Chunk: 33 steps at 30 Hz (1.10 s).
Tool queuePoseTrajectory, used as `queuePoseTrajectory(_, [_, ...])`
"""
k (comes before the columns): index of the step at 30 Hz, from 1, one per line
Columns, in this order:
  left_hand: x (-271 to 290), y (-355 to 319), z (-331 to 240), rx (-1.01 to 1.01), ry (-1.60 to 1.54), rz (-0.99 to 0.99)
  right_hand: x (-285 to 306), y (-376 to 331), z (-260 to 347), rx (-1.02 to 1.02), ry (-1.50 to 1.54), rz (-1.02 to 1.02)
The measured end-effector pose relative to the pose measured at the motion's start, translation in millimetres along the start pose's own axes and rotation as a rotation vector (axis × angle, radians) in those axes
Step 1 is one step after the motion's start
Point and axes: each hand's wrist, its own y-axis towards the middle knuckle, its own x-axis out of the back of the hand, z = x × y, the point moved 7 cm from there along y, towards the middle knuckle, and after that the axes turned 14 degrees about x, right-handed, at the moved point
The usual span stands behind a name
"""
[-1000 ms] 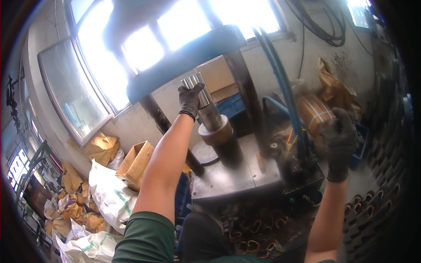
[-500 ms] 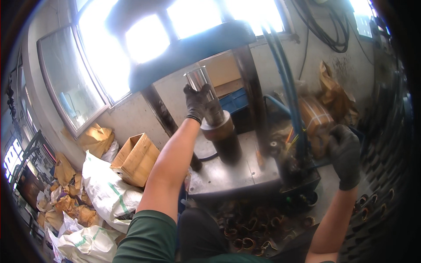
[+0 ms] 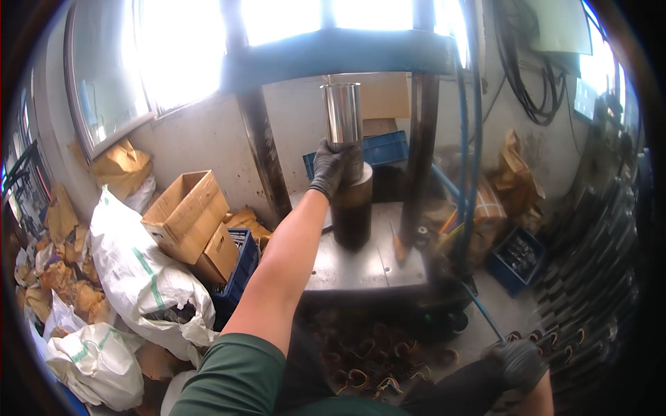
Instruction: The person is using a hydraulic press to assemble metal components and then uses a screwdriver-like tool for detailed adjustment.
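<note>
My left hand [image 3: 334, 168], in a dark grey glove, is wrapped round the lower part of a shiny metal sleeve [image 3: 342, 114]. The sleeve stands upright on the light top of a thick dark cylinder [image 3: 352, 218], under the blue crossbeam [image 3: 333, 59] of a press. That cylinder rests on the press's metal bed [image 3: 347, 267]. At the lower right, my gloved right hand [image 3: 522, 364] is closed at the end of a thin blue lever [image 3: 483, 310]. Its fingers are partly blurred.
Dark posts [image 3: 421, 132] flank the sleeve. White sacks [image 3: 142, 267], a wooden box [image 3: 186, 211] and a blue crate [image 3: 239, 274] stand left. Curved metal pieces [image 3: 374, 371] lie below the bed. Another blue crate [image 3: 517, 260] and stacked dark parts [image 3: 590, 270] are right.
My right hand has dropped from beside the press to the lower right. The view has turned and levelled. My left hand has slid lower on the sleeve and stays on it.
</note>
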Motion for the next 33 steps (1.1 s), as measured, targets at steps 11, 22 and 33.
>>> queuePoseTrajectory(11, [13.5,-0.4,-5.7,-0.096,0.172,-0.168,-5.3,13.7,31.2,-0.313,0.062,-0.231])
queuePoseTrajectory(22, [11.7,-8.7,-10.4,-0.045,0.200,-0.144,-5.3,10.5,23.5,-0.467,0.145,-0.266])
queuePoseTrajectory(33, [6.7,-32.2,-32.5,-0.044,0.089,-0.057,0.3,14.8,29.0,-0.480,0.130,-0.324])
